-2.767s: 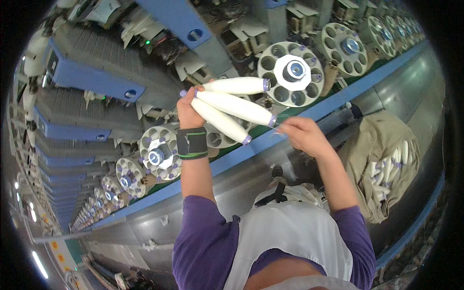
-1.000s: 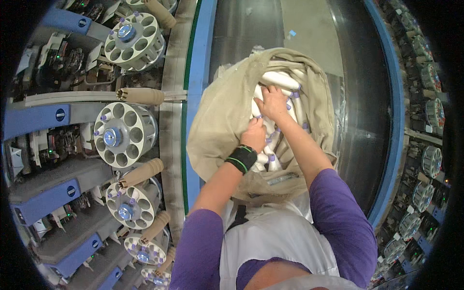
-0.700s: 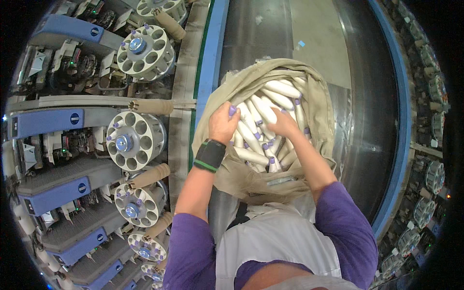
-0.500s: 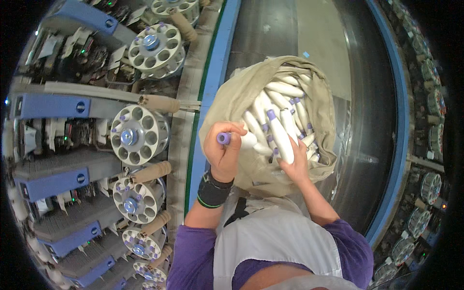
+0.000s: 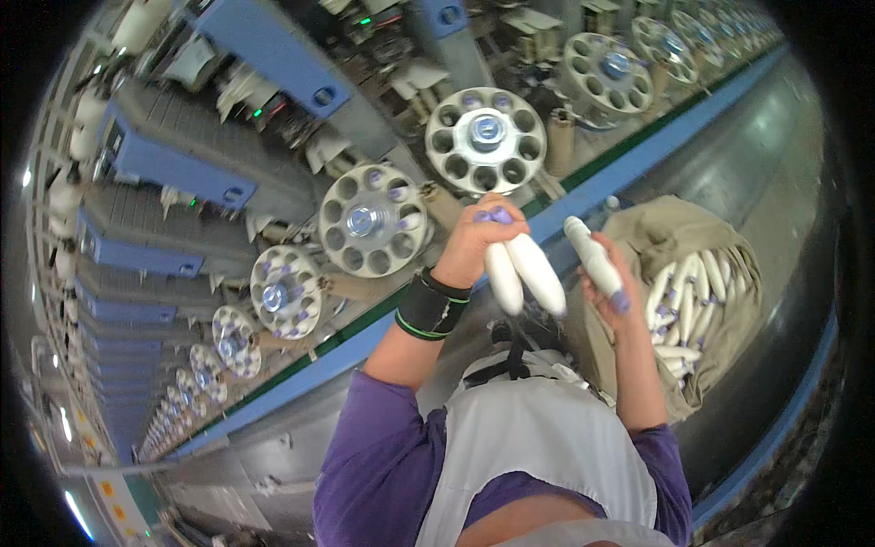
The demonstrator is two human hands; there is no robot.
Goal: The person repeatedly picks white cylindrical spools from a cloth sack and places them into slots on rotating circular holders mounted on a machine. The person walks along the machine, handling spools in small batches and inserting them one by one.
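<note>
My left hand (image 5: 476, 244) is closed round the purple tube ends of two white yarn bobbins (image 5: 536, 275), whose wound bodies hang down to the right. Just beyond it stands a round white bobbin magazine (image 5: 487, 133) with a ring of holes, a few with purple tube ends in them. In my right hand (image 5: 620, 290) is a single yarn bobbin (image 5: 594, 255), tilted, its purple end toward me. That hand is over the near left side of a beige cloth sack (image 5: 652, 223), which holds several more white bobbins (image 5: 690, 296).
Another bobbin magazine (image 5: 363, 221) stands left of my left hand, in a long row along the winding machines. Brown tubes (image 5: 444, 206) sit between the magazines. A blue rail (image 5: 583, 196) edges the machine row. Dark floor (image 5: 756, 365) lies right of the sack.
The view has swung left toward the machines, so the sack now appears farther right. My left hand now shows two bobbins. My right hand has lifted a bobbin away from the pile.
</note>
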